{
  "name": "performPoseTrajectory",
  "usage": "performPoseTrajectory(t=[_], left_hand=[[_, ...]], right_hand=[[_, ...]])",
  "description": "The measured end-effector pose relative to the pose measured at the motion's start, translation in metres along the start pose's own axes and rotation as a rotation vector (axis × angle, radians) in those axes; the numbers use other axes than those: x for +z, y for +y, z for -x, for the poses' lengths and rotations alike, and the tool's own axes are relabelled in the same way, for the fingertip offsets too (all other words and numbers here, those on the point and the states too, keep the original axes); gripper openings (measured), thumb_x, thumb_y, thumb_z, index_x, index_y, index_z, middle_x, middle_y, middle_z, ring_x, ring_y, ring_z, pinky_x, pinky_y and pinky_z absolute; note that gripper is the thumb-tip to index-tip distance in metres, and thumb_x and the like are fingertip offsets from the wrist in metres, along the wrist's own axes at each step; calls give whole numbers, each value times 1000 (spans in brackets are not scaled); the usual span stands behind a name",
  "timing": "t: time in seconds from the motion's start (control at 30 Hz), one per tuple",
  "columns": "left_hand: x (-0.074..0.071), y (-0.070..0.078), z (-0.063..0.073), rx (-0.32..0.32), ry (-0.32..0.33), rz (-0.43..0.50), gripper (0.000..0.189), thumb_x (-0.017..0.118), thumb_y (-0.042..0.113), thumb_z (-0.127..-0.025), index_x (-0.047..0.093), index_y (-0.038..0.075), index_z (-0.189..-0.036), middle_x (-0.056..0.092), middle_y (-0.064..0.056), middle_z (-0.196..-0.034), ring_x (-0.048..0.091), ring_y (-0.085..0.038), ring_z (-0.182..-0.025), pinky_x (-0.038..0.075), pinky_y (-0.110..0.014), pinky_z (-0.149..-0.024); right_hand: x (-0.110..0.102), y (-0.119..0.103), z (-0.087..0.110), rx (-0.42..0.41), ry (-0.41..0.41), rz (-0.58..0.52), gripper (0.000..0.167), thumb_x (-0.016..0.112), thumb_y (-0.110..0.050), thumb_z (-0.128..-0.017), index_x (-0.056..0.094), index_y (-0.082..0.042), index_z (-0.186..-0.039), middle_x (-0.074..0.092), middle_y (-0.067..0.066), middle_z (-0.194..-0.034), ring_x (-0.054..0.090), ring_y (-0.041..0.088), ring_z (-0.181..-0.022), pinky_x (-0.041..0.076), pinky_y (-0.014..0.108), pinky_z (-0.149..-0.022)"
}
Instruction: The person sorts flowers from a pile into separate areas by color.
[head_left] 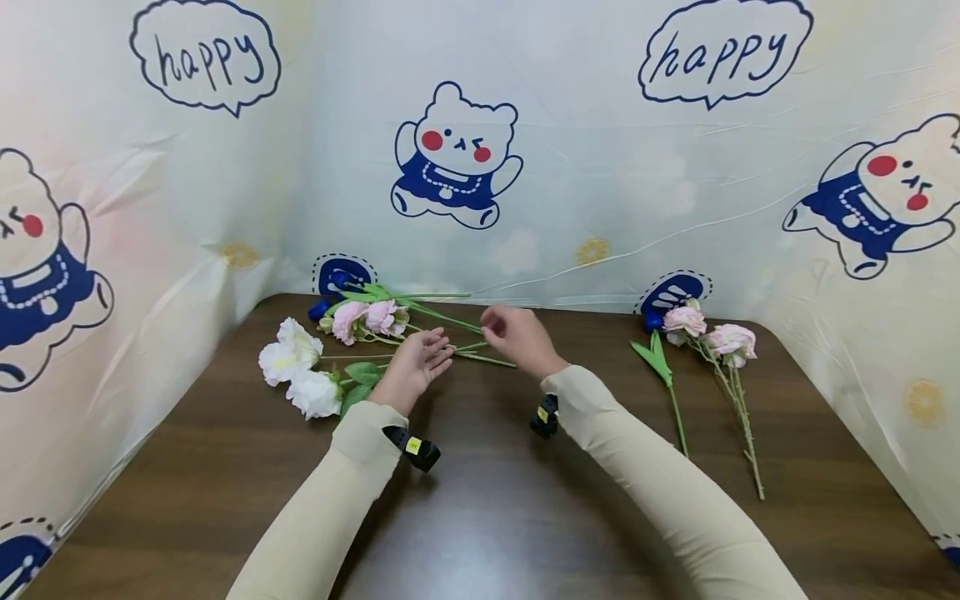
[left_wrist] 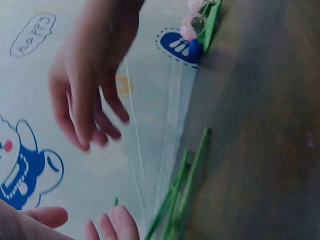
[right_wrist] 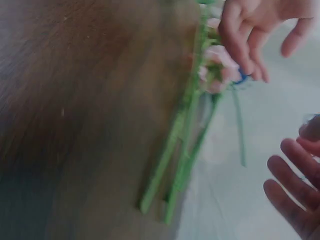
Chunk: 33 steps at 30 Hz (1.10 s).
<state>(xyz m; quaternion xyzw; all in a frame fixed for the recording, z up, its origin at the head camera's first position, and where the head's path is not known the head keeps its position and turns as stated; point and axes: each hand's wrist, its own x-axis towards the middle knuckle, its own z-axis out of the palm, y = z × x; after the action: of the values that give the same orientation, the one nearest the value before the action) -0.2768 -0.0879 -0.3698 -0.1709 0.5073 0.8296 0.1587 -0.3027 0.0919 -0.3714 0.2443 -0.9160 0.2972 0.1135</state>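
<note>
"What are the hands doing?"

"The left hand (head_left: 411, 367) is open, with loose fingers. The right hand (head_left: 527, 340) is open too, its fingers bent a little. I see nothing held in them."

"What's closest?"

"Green stems (right_wrist: 162, 160), down on the surface (head_left: 480, 517) by the gap between the hands. Some cross. I'd pinch just one and lift it slowly. Pull sideways, and the others may come too."

"And the flower tops?"

"Say the clock's middle is between the hands, with twelve at the far edge. White flowers (head_left: 313, 394) are at nine, beside the left hand. Pink flowers (head_left: 348, 322) are near ten, and blue buds (head_left: 318, 311) at ten, farther out. I'd hold low on the stem, so no petals get squashed. The left hand could keep the rest down."

"Anything on the other side?"

"At three there's a blue flower (head_left: 660, 360), then a pink pair (head_left: 731, 343) farther out. The right sleeve (head_left: 675, 500) is by the blue one's stem end. I can't tell if they touch, so I'd lift that elbow a bit."
</note>
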Motion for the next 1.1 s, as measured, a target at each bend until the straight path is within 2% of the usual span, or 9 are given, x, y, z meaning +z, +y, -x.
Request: performPoseTrajectory(t=[0.27,0.43,0.57,0.73,0.9,1.1], left_hand=[[-18,-6,-1,-38,89,78,52,34,11,-98,20,6,-148,23,-16,-154,29,-30,-141,27,-38,-116],[-24,-9,-2,-42,97,96,55,34,8,-96,16,8,-148,22,-17,-154,29,-30,-141,28,-38,-116],[-28,-10,-2,-23,99,97,55,32,9,-97,15,7,-149,23,-17,-154,30,-30,-140,28,-37,-116],[-31,-11,1,-4,106,101,56,31,8,-97,12,7,-150,24,-17,-154,31,-29,-140,28,-37,-115],[-33,-9,4,6,104,112,57,30,9,-98,10,8,-150,23,-18,-154,31,-30,-140,29,-37,-115],[-34,-6,11,4,112,154,53,30,9,-97,15,10,-147,21,-16,-155,29,-29,-141,27,-38,-116]], right_hand=[[44,3,-21,-27,-257,98,26,59,-14,-92,64,-5,-116,67,8,-113,63,20,-104,52,35,-91],[62,5,-28,-20,-354,178,32,54,-16,-96,59,-6,-126,62,8,-125,59,20,-114,48,35,-97],[69,3,-30,-22,-361,209,30,52,-16,-97,61,-7,-124,63,7,-123,60,19,-113,48,35,-97],[72,-2,-29,-58,-333,231,22,54,-17,-95,69,-10,-109,70,4,-107,66,16,-95,53,32,-85],[74,-11,-29,-79,-338,251,17,58,-18,-94,73,-12,-97,73,1,-94,66,13,-81,54,29,-74],[79,-18,-33,-88,-346,292,14,62,-23,-91,74,-16,-91,72,-2,-91,65,10,-78,54,26,-69]])
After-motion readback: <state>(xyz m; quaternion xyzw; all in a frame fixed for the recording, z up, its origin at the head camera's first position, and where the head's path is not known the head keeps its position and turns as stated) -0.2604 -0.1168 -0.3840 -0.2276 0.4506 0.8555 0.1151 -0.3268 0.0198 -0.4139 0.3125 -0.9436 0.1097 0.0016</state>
